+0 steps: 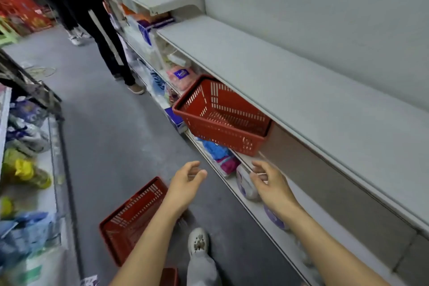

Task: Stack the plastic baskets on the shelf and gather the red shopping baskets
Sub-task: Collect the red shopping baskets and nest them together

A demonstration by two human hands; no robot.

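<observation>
Presently, one red shopping basket (222,116) is observed lodged under the edge of the grey upper shelf (290,81), projecting out over the aisle. It is tilted, with its open mouth turned toward the aisle and upward to the left; its long axis is seen to run roughly along the shelf line. Its lower corner sits just above packaged goods (220,155) on the lower shelf.

A second red basket (132,218) is noted on the floor (111,123), upright, its long axis running diagonally from lower left toward upper right, partly hidden by the left forearm.

Both hands are extended below the lodged basket and apart from it. The left hand (185,183) is held with fingers loosely curled and nothing grasped. The right hand (269,181) is likewise released, fingers relaxed and slightly bent, holding nothing, positioned over the lower shelf goods.

Two standing persons' legs (102,30) are recorded further along the aisle.
</observation>
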